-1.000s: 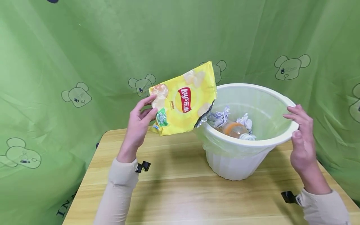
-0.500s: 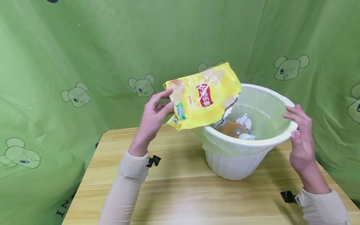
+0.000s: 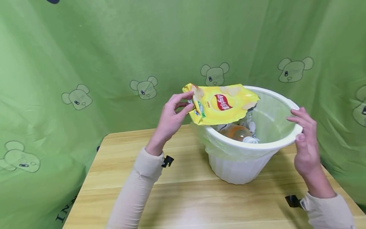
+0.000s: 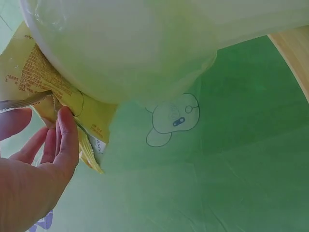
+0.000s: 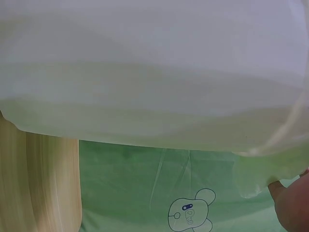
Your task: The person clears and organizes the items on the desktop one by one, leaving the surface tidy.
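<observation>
In the head view my left hand [image 3: 174,116] pinches the closed end of a yellow Lay's chip bag [image 3: 211,108] between thumb and fingers. The bag lies nearly level over the left rim of a white trash can [image 3: 228,165], its torn silvery end reaching above the opening. From the left wrist view, the printed back of the bag [image 4: 48,72] shows right beside the can's lined outer wall [image 4: 125,53]. My right hand [image 3: 308,143] grips the can's right rim, fingers over the edge and thumb outside. Only part of that hand [image 5: 294,203] enters the right wrist view.
Inside the can are a bottle [image 3: 238,132] with an orange label and white cap, and crumpled paper [image 3: 251,125]. A pale green liner [image 3: 274,111] folds over its rim. The can stands on a wooden table [image 3: 183,197], with a green curtain [image 3: 171,41] behind.
My left hand has carried the chip bag rightward to the can's left rim, and the bag has tipped flatter and lower. My right hand has stayed on the rim.
</observation>
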The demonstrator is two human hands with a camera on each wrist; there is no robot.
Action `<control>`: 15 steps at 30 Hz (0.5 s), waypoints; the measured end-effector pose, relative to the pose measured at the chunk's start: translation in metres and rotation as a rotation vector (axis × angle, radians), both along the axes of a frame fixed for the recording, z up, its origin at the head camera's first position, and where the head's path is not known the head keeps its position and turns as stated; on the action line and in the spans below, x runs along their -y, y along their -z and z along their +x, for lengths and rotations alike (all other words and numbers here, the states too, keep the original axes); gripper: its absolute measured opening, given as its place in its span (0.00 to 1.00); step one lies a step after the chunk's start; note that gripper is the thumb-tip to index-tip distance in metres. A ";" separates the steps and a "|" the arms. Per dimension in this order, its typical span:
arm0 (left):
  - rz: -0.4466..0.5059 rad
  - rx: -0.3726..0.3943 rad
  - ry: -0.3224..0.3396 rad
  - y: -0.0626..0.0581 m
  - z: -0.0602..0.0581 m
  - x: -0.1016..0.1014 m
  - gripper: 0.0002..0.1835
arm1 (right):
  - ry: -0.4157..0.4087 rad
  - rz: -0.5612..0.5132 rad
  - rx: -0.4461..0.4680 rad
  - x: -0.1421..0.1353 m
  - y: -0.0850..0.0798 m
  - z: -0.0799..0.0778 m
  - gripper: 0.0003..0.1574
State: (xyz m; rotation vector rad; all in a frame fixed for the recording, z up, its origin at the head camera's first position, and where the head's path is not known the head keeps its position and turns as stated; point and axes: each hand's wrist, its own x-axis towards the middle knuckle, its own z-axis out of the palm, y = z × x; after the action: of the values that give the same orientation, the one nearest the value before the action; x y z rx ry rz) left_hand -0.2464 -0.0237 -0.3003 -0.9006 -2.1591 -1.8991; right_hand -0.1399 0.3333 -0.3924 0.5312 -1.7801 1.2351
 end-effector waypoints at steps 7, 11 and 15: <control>-0.063 -0.047 0.019 -0.005 0.000 -0.009 0.20 | 0.008 0.001 0.003 -0.001 -0.001 0.001 0.32; -0.144 -0.115 0.041 -0.006 0.001 -0.012 0.21 | 0.009 0.004 0.005 -0.001 0.000 0.002 0.32; -0.286 -0.248 0.040 -0.005 0.001 -0.013 0.29 | 0.008 0.003 0.003 -0.001 -0.001 0.002 0.32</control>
State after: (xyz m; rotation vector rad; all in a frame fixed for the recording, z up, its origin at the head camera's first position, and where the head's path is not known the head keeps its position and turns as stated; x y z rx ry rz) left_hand -0.2459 -0.0111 -0.2949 -1.1661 -2.3037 -1.4233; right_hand -0.1378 0.3339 -0.3916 0.5238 -1.7855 1.2289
